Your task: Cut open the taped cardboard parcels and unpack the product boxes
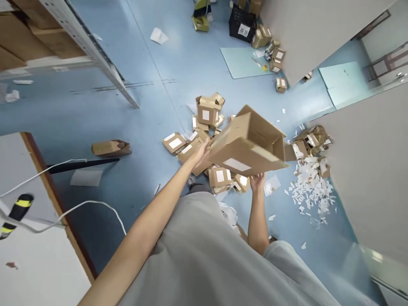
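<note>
A large cardboard box (pixel 229 146) is held up in front of me, tilted, with its open end turned to the right. White labels show on its near side, and its inside looks bare where I can see in. My left hand (pixel 201 152) grips the box at its left end. Under the lower right edge, my right hand (pixel 257 182) is closed on the cardboard, its fingers partly hidden. Below the box, several small labelled cartons (pixel 219 176) lie heaped on the blue floor around my feet.
Torn white paper scraps (pixel 314 185) and crumpled cartons (pixel 314 138) lie along the right wall. A white table (pixel 41 263) with a cable and a black-yellow tool stands at left. A metal shelf (pixel 92 46) is upper left; a black crate (pixel 241 23) stands far ahead.
</note>
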The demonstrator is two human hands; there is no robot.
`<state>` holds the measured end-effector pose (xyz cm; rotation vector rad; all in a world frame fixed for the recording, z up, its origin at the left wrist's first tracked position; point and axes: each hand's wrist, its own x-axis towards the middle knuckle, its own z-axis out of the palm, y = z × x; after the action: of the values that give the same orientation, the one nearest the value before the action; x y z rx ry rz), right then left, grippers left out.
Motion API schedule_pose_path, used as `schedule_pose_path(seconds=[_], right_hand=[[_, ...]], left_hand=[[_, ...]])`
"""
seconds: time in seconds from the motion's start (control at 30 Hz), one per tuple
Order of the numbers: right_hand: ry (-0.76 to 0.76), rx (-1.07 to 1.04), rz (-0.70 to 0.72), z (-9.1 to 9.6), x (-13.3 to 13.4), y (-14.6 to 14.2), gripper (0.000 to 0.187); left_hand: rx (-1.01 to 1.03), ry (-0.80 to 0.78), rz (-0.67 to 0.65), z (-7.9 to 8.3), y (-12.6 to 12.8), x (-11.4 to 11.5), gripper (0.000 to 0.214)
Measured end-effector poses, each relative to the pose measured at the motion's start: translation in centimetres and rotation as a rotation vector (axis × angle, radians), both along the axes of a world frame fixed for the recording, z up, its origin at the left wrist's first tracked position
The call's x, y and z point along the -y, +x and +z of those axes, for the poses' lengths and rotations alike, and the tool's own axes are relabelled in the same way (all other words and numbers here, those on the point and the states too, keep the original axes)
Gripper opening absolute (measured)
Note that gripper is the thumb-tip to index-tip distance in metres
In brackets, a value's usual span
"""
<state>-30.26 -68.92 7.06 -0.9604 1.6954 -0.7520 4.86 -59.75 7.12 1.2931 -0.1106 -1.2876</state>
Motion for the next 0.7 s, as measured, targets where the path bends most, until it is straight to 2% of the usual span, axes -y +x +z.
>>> schedule_pose_path(seconds=[0.07,0.13,0.2,0.27,0.4,0.53,0.6,0.7], right_hand=[[0.046,-0.014,-0.117,-0.4,1.0,-2.3,0.043],[0.105,-0.021,-0.184,-1.5,0.9,-3.4,0.043],[0.172,-0.017,-0.186,-3.1,0.0,-3.1,0.040],[0.244,-0.002,-0.135,-5.0,-1.3,-1.4,0.032],[0.388,0.046,0.084,-8.8,-3.5,4.8,0.022],[0.501,0.088,0.387,-11.2,-4.7,12.3,0.014],[0.533,0.091,0.536,-11.8,-5.0,16.1,0.014],[0.550,0.067,0.748,-12.3,-5.9,21.8,0.016]], left_hand=[[0.034,-0.043,-0.086,0.1,-1.6,1.8,0.049],[0.057,-0.018,-0.133,-0.3,-2.4,1.8,0.048],[0.043,0.038,-0.130,-1.1,-2.4,0.2,0.050],[0.009,0.113,-0.090,-2.1,-1.6,-2.6,0.050],[-0.059,0.301,0.113,-4.2,1.3,-11.1,0.041],[-0.098,0.511,0.495,-5.1,3.8,-22.5,0.022],[-0.110,0.586,0.702,-5.1,3.9,-28.5,0.018],[-0.135,0.644,0.973,-4.9,2.4,-36.5,0.019]])
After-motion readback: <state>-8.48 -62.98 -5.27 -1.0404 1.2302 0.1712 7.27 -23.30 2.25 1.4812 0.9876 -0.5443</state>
